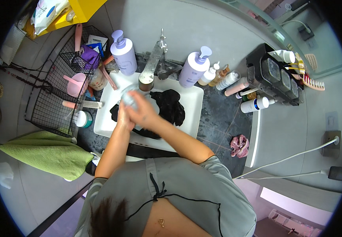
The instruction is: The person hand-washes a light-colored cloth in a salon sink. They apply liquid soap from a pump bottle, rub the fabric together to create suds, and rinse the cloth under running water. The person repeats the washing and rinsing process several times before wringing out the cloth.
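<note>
My left hand (124,118) and my right hand (142,110) are pressed together over the white sink (193,118). Between them is a bunched, pale blue-grey item (128,99), apparently wet cloth. It is blurred, and my fingers cover part of it. Wet black cloth (169,106) lies in the basin to the right of my hands, and more of it shows at the left and beneath my wrists. The metal faucet (152,63) reaches out over the basin, its spout just beyond my right hand.
White-and-lilac pump bottles (123,56) flank the faucet. At left hang a black wire basket (52,103) and a green towel (48,154). Several small bottles (228,80), a black wall organizer (273,74) and a pink scrunchie (239,146) are at right.
</note>
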Motion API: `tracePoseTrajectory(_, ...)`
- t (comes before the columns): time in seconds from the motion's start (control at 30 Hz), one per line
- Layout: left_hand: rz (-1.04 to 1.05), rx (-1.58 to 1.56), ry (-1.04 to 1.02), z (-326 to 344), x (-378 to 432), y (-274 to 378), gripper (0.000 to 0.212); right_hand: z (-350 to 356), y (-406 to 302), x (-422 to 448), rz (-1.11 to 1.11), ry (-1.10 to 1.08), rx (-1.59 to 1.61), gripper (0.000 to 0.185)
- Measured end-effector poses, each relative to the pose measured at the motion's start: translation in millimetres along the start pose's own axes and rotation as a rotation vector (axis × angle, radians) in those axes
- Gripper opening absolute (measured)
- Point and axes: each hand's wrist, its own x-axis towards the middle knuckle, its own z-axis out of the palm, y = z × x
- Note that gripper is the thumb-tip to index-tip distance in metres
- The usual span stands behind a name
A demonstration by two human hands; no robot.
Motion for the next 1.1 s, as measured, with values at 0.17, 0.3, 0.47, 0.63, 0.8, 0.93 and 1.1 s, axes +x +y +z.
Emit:
tracePoseTrajectory(0.17,-0.079,-0.149,0.065,23.1,-10.4,-15.9,0.045,-15.3,3.2,27.7,0.189,-0.216,-0.480,0.035)
tracePoseTrajectory(0.3,-0.082,-0.165,-0.144,4.1,15.0,-38.8,0.043,-25.0,39.7,31.8,0.481,-0.002,-0.615,0.034)
tracePoseTrajectory(0.47,0.076,-0.528,-1.006,-66.5,79.0,-76.3,0.051,24.1,8.3,-15.0,0.001,-0.161,-0.431,0.036)
tracePoseTrajectory(0.63,-0.069,-0.188,-0.209,8.0,-4.2,-19.0,0.047,-39.8,60.9,27.8,0.351,0.007,-0.473,0.041)
tracePoseTrajectory(0.8,-0.136,-0.513,-0.271,-1.6,-10.4,24.4,0.044,-71.9,66.8,-5.3,0.378,0.226,0.269,0.043)
tracePoseTrajectory(0.93,-0.102,-0.759,-0.560,-15.7,15.3,16.6,0.046,-71.5,47.5,-40.2,0.526,0.060,0.530,0.047)
tracePoseTrajectory(1.1,-0.106,-0.135,-0.106,-8.8,21.8,11.3,0.057,-80.2,45.2,-36.5,0.512,0.170,0.547,0.042)
